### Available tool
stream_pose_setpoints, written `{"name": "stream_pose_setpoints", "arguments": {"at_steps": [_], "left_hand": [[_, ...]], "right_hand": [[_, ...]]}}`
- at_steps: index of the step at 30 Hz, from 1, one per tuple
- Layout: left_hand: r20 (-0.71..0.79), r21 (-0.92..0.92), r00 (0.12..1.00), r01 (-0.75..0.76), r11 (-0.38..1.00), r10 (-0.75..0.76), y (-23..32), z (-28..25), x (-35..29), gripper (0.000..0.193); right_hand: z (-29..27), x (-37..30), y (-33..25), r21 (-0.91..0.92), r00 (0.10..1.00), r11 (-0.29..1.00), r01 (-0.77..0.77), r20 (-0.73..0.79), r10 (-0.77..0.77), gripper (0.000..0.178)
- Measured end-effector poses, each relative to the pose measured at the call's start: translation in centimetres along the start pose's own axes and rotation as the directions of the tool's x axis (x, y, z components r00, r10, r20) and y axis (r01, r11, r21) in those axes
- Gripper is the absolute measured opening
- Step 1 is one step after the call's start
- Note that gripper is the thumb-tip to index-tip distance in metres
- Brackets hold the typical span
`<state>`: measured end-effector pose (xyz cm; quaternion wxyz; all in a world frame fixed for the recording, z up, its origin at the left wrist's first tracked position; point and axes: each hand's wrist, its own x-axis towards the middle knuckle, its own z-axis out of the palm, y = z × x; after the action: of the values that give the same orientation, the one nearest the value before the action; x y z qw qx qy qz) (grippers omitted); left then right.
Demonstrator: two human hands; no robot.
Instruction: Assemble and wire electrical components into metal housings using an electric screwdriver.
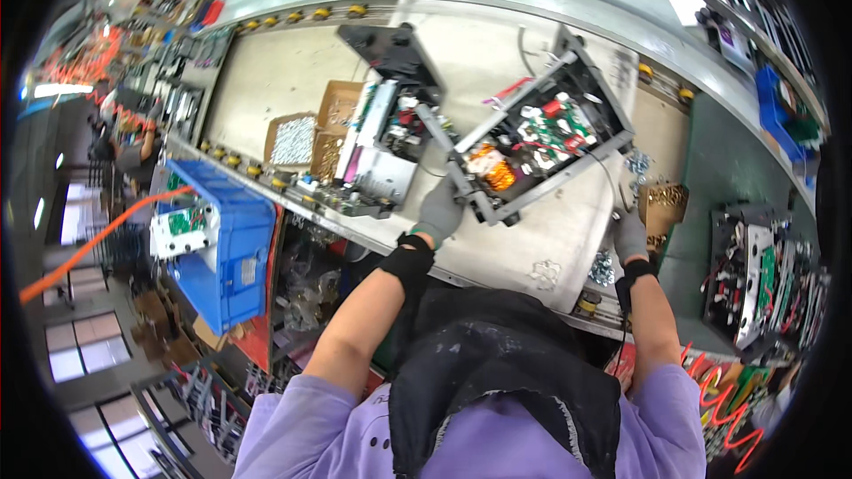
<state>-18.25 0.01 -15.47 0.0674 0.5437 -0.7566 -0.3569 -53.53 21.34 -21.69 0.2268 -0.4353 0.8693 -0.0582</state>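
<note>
In the middle of the bench sits a tilted dark metal chassis (581,179), an open box frame. Inside it are a green circuit board (555,131) and an orange copper coil (499,176). My left hand (441,211), in a grey glove, closes on the chassis's near left corner, its fingertips partly hidden. My right hand (629,235), gloved too, is beside a carton of brass screws (666,197), right of the chassis. Its fingers are bent together, and what they hold is too small to name. A thin black cable (611,176) runs from the chassis toward it.
Left of the chassis lies another opened assembly (386,142) with a black panel (390,53). Near it stand cardboard trays of small parts (291,140). A blue crate (235,253) is at the left. Loose screws (603,268) lie near my right wrist; more units (754,284) stand far right.
</note>
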Motion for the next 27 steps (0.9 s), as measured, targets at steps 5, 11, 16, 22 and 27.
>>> {"name": "stream_pose_setpoints", "arguments": {"at_steps": [5, 11, 16, 22, 27], "left_hand": [[-0.068, -0.147, 0.985, -0.169, 0.975, 0.160, 1.7, 0.2, -2.0, 0.039], [0.585, -0.288, 0.780, -0.056, 0.956, 0.222, -4.5, -5.0, -9.1, 0.044], [0.419, 0.029, 0.891, 0.178, 0.984, -0.174, -12.1, -13.0, -8.0, 0.053], [0.132, -0.236, 0.904, -0.371, 0.898, 0.408, -13.2, -16.0, -1.5, 0.078], [0.329, -0.212, 0.857, -0.342, 0.915, 0.397, -14.2, -20.1, 2.9, 0.037]], "right_hand": [[-2.3, -3.6, -1.3, 0.679, 0.963, 0.720, -0.146, -0.068, 0.259, 0.019], [-8.6, -13.7, -8.5, 0.898, 0.985, 0.405, -0.172, 0.153, 0.080, 0.026], [-6.1, -16.6, -20.0, 0.851, 0.899, 0.462, -0.250, 0.382, -0.217, 0.031], [0.8, -12.2, -34.2, 0.641, 0.906, 0.767, 0.040, 0.300, -0.297, 0.049], [1.1, -11.7, -38.5, 0.662, 0.914, 0.727, -0.186, 0.388, -0.120, 0.045]]}}
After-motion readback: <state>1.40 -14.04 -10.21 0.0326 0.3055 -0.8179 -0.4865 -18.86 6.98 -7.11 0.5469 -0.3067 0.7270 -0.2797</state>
